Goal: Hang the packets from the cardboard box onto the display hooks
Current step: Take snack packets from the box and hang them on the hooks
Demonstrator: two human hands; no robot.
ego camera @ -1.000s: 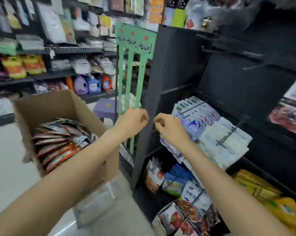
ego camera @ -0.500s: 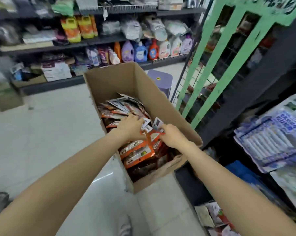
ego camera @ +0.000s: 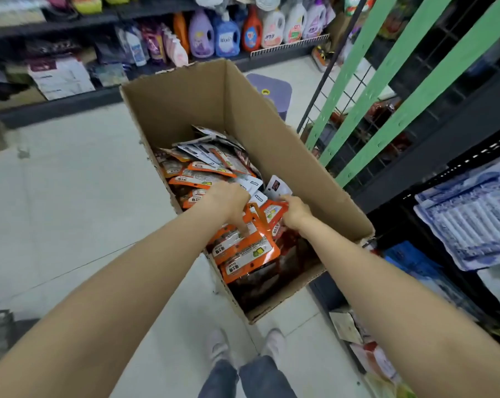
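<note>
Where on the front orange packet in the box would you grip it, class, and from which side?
Pinch the orange packet by its orange header strip, coming from above. It lies tilted on the pile in the cardboard box, header uppermost and exposed, while its dark body is wedged among other packets.

Both hands (ego camera: 260, 206) gripping orange packets (ego camera: 244, 248) inside cardboard box (ego camera: 274, 122).
</note>
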